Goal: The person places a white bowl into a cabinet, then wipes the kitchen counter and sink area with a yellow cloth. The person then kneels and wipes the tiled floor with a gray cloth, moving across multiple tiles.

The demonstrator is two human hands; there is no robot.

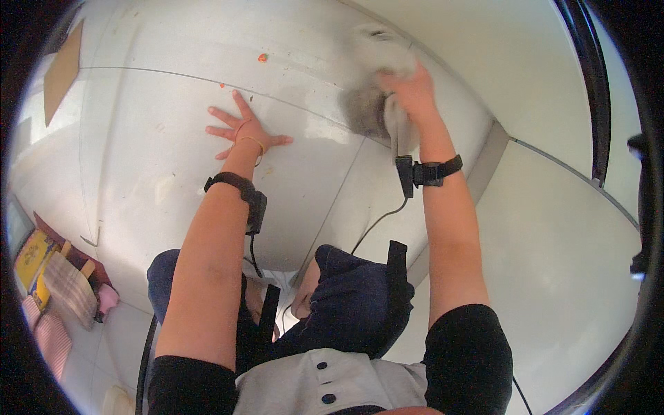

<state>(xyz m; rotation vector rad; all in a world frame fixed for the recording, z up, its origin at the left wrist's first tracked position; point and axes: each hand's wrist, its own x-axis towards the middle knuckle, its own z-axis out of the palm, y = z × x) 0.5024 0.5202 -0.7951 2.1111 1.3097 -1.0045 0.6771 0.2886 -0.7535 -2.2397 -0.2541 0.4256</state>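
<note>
My left hand (245, 129) is spread flat on the pale tiled floor (171, 155), fingers apart, holding nothing. A thin yellow band circles its wrist. My right hand (416, 92) grips a grey cloth (386, 53) against the floor, close to the wall at the right. Motion blurs the cloth, and part of it hangs below the hand. Just beyond my left fingertips lies a tiny orange scrap (222, 85). A larger orange-red scrap (263, 58) sits farther out, among small dark crumbs. Some of the floor between the hands shines as if wet.
White panels (560, 233) rise along the right side. A brown board (63, 78) stands at the far left. Below it are a yellow printed package (36, 259), a checked cloth (70, 285) and a pink striped cloth (49, 337). Cables hang from both wrist straps near my knees.
</note>
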